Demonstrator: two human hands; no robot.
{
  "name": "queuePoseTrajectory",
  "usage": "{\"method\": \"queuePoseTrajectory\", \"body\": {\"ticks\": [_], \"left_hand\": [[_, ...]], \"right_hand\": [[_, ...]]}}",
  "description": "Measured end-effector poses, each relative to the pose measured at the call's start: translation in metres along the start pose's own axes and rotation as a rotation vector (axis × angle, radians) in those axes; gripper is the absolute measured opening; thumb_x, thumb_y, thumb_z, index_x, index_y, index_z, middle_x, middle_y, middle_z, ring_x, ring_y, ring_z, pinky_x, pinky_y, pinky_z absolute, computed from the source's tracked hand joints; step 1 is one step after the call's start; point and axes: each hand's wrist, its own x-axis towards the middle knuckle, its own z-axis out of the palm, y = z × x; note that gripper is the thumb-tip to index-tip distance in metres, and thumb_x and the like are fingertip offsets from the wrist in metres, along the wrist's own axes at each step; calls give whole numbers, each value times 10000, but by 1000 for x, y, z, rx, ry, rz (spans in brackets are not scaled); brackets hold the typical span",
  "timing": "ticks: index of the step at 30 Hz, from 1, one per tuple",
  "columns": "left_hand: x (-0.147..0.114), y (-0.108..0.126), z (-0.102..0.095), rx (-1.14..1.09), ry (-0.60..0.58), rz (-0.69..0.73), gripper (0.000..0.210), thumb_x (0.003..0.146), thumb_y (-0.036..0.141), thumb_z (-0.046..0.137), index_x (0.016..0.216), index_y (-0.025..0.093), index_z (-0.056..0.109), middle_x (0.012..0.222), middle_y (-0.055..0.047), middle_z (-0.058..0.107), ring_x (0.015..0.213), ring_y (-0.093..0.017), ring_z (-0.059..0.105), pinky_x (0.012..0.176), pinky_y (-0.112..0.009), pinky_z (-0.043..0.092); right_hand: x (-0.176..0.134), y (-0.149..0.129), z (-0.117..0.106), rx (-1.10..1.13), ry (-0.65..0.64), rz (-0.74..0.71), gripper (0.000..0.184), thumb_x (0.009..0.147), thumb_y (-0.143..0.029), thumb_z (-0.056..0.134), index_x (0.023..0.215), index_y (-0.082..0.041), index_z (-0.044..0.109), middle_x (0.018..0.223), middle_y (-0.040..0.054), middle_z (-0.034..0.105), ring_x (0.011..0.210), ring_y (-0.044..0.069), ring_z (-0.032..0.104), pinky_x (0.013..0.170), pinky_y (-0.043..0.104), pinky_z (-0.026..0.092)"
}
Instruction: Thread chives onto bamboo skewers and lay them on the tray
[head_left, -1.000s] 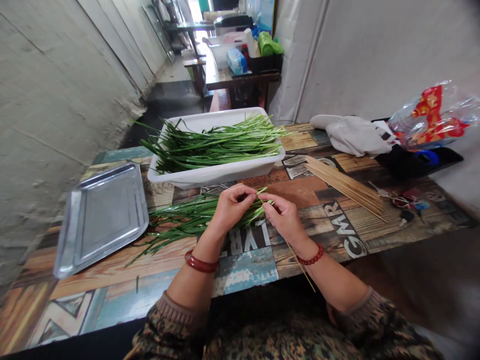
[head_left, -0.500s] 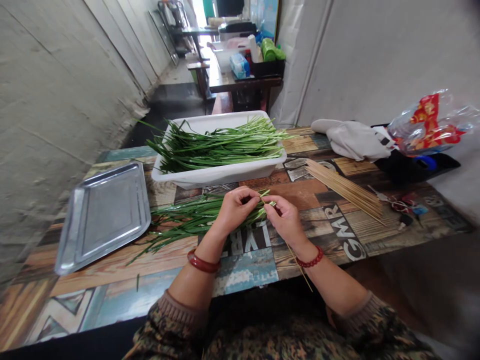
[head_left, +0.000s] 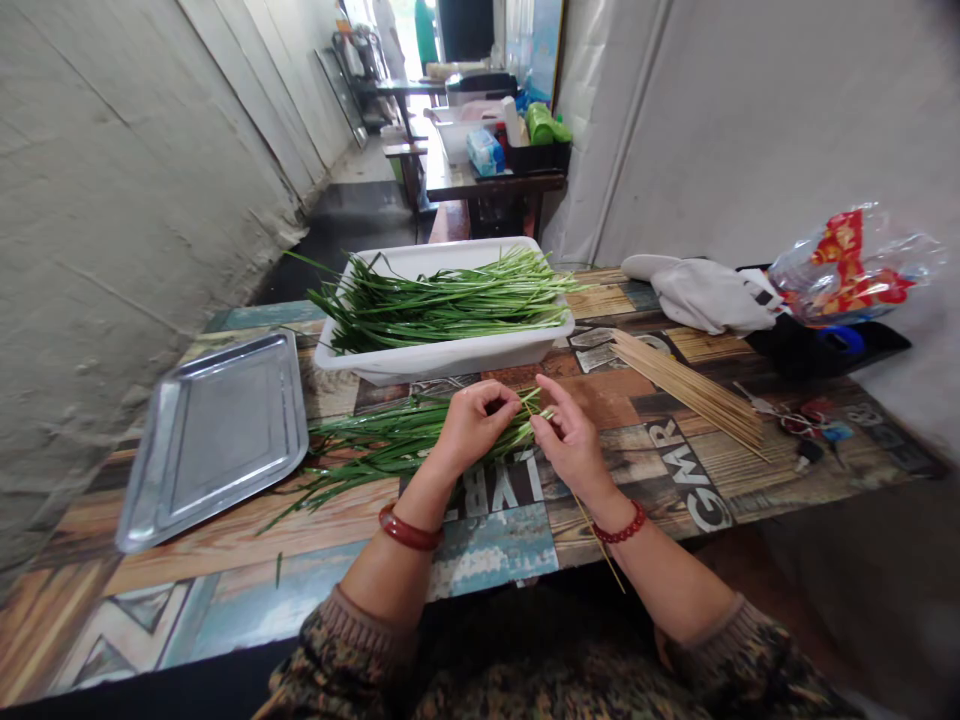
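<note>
Green chives [head_left: 382, 440] lie loose on the table, their pale stem ends under and between my hands. My left hand [head_left: 478, 420] is pinched, thumb to forefinger, at the pale ends, holding chive stems. A thin bamboo skewer [head_left: 600, 545] runs below my right hand [head_left: 568, 435], its lower end sticking out toward the table's front edge. The other fingers of that hand are curled around the skewer, while its forefinger is raised and apart from the thumb. The skewer's tip is close to the stems; whether it pierces them I cannot tell.
Behind my hands stands a white plastic tub [head_left: 450, 358] heaped with more chives. To the left lies a metal tray [head_left: 225, 430]. On the right are a bundle of skewers [head_left: 686, 390], keys [head_left: 808, 452], a pale cap [head_left: 701, 290] and a plastic bag [head_left: 855, 265].
My right forefinger has lifted away from the thumb, and the two hands have parted slightly at the fingertips. The whole view has shifted a little downward in the picture.
</note>
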Motion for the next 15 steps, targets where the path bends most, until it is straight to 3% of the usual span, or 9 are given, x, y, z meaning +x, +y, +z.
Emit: {"method": "queuePoseTrajectory", "body": {"ticks": [10, 15], "left_hand": [[-1, -2, 5, -20, -61, 39, 158, 787, 235, 589, 666, 150, 645, 685, -27, 661, 666, -135, 583, 658, -246, 436], [-4, 0, 9, -105, -141, 25, 177, 805, 242, 574, 689, 137, 657, 693, -29, 652, 673, -130, 575, 664, -234, 441]], "right_hand": [[-1, 5, 2, 62, 43, -39, 276, 848, -283, 567, 1100, -210, 480, 726, -34, 531, 567, 93, 484, 520, 212, 396], [-2, 8, 4, 63, 103, -19, 216, 861, -313, 570, 1012, -218, 449, 668, -63, 488, 505, 78, 433, 468, 195, 347]]}}
